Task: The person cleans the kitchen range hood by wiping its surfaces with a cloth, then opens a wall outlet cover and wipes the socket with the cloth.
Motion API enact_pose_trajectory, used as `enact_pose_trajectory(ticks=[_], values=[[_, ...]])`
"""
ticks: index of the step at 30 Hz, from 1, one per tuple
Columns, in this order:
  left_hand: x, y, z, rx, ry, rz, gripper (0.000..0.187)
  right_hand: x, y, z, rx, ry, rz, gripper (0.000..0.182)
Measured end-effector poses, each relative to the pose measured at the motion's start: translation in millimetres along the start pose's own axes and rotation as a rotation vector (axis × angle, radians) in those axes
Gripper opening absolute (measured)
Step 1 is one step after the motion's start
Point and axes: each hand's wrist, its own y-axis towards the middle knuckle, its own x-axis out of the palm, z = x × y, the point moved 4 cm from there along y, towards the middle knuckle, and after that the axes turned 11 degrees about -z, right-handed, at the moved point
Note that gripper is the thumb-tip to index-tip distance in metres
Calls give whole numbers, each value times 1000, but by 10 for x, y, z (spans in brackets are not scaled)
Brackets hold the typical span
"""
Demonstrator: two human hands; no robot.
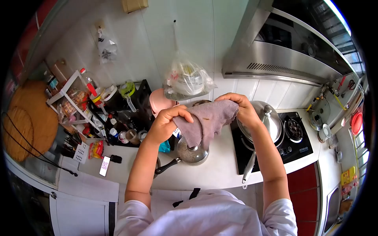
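Both hands pinch a grey dishcloth (206,120) held up between them, the left hand (165,126) and right hand (241,110) closed on opposite edges (a lidded saucepan (191,152) sits just below), so an even, taut pull should keep it spread.

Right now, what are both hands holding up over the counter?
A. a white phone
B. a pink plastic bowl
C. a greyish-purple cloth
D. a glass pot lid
C: the left hand and right hand each grip an end of the greyish-purple cloth, stretched between them.
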Motion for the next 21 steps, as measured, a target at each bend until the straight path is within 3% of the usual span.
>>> enact_pose_trajectory(ticks=[2, 4, 7, 10, 14, 17, 19, 21], values=[[-99, -40, -21, -101, -42, -70, 25, 31, 115, 69, -8, -22, 7, 21], [-182, -88, -31, -120, -130, -108, 26, 38, 203, 39, -243, -317, 140, 19], [-260, -98, -118, -149, -218, -130, 36, 70, 283, 85, -69, -97, 129, 19], [-316, -69, -168, -98, 471, 131, 48, 133, 325, 129, 104, -106, 161, 19], [-331, -36, -209, -151, 424, 393, 43, 240, 459, 59, -35, -206, 172, 19], [-462, -29, -482, -216, 559, 356, 38, 335, 525, 38, -56, -185, 239, 18], [-448, -8, -540, -113, 554, 402, 27, 449, 562, 29, -106, -201, 250, 18], [-358, 39, -604, -335, -195, 362, 23, 522, 600, 14, -88, -89, 207, 20]])
